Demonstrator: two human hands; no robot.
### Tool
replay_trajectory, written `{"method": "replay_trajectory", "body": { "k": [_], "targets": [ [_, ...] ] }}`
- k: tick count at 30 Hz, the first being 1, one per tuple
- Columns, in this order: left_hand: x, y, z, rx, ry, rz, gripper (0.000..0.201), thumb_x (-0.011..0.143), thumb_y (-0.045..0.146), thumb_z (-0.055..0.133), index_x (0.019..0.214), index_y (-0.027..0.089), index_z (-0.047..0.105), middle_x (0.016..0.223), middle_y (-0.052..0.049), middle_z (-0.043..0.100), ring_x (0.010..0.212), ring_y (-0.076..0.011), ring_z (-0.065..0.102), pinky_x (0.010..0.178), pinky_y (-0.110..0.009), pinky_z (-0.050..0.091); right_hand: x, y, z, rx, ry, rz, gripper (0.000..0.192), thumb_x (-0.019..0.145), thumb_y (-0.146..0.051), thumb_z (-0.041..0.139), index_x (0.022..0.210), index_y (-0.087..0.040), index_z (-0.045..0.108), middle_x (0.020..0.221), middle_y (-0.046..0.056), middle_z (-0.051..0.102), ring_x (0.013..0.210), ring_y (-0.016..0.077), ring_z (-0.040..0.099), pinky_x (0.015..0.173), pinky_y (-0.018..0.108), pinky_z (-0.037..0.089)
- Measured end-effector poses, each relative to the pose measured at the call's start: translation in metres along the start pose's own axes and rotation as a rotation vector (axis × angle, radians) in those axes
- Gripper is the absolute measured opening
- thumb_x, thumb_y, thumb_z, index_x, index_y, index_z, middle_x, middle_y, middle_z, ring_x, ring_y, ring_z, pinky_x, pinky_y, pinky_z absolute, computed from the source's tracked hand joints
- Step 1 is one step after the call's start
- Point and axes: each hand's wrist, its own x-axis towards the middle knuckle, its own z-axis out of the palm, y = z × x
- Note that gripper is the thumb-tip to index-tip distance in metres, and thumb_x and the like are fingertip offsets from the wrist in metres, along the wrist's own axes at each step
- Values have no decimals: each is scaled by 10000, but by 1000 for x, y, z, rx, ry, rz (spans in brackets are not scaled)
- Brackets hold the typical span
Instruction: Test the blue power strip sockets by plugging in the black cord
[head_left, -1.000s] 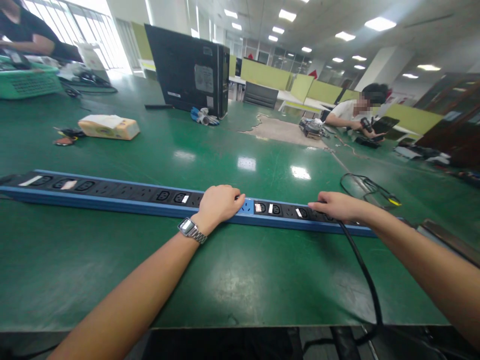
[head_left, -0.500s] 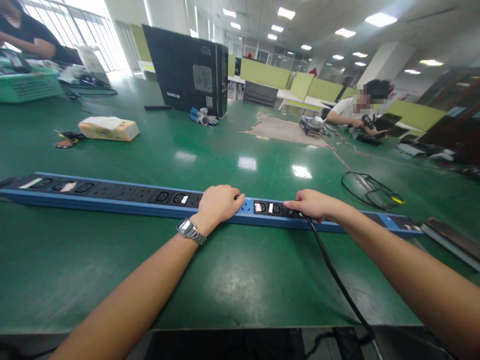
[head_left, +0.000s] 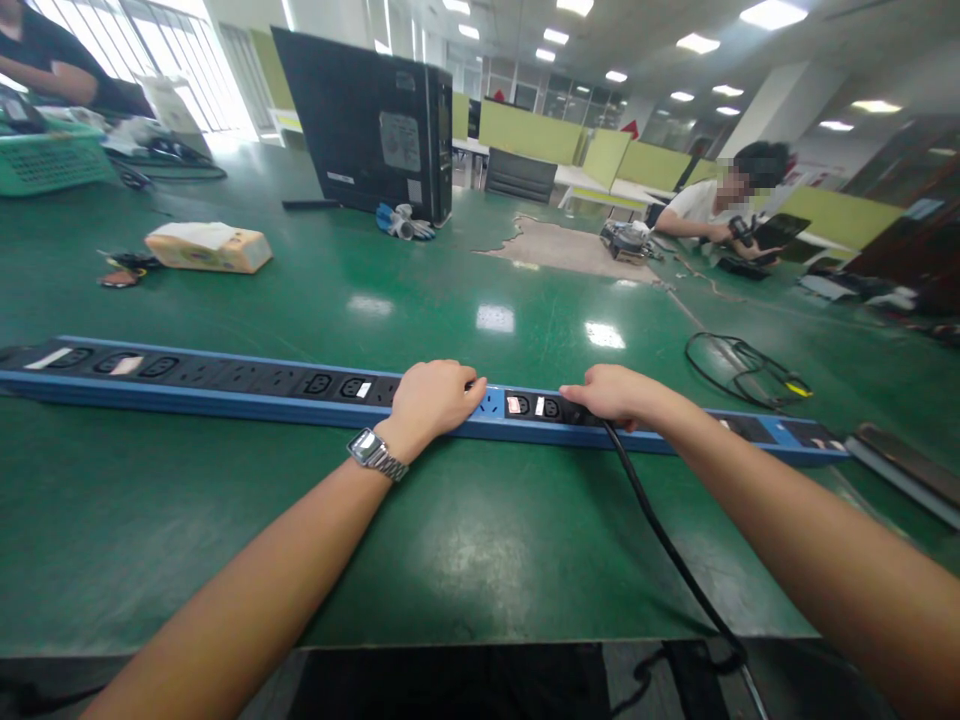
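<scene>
The right hand [head_left: 611, 392] is closed on a black plug at the power strip [head_left: 225, 383], its cable [head_left: 660, 540] trailing back over the near edge of the green table [head_left: 465, 560]. Whether the plug is fully seated cannot be told — the fingers cover it. The many other sockets along the strip look empty. The left hand [head_left: 435, 395] lies curled, palm down, on the strip's middle, pressing it flat and grasping nothing. Both forearms reach straight forward, the left wearing a metal wristwatch [head_left: 373, 451]. The long blue strip lies crosswise on the table; a loose coil of wire [head_left: 739, 365] rests beyond its right end.
</scene>
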Motion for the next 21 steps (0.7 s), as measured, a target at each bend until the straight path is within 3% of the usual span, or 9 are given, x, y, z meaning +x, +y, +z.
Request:
{"method": "replay_trajectory", "body": {
  "k": [7, 10, 14, 18, 21],
  "targets": [
    [1, -1, 2, 9, 21, 21, 521, 927, 471, 298, 797, 205, 727, 861, -95, 723, 802, -237, 662, 660, -311, 434, -3, 0, 5, 82, -2, 28, 621, 898, -598, 374, 998, -61, 668, 706, 146, 675, 495, 199, 615, 475, 299, 482],
    [1, -1, 2, 14, 16, 8, 520, 925, 471, 297, 814, 203, 728, 874, -97, 726, 816, -232, 663, 674, -306, 437, -9, -4, 12, -30, 95, 9, 631, 912, -577, 344, 1038, -56, 676, 908, 217, 704, 717, 251, 692, 622, 314, 522],
    [0, 0, 2, 16, 14, 6, 518, 926, 468, 295, 811, 203, 725, 873, -94, 726, 811, -228, 662, 674, -304, 438, -18, -13, 20, -189, 219, 15, 624, 917, -559, 326, 1132, -86, 671, 1136, 243, 663, 1037, 310, 646, 825, 383, 504],
    [-1, -2, 2, 9, 26, 19, 512, 928, 466, 299, 815, 207, 726, 871, -91, 722, 809, -229, 659, 676, -305, 437, -20, -16, 17, -225, 210, -8, 646, 917, -579, 301, 1141, -96, 668, 1156, 241, 654, 1051, 327, 635, 831, 413, 491],
    [-1, -2, 1, -1, 28, 26, 506, 928, 467, 303, 812, 208, 722, 863, -90, 719, 804, -226, 656, 662, -302, 429, -12, -7, 10, -175, 186, -15, 746, 864, -712, 289, 1068, -115, 688, 1135, 225, 664, 1043, 329, 632, 827, 408, 480]
  ]
}}
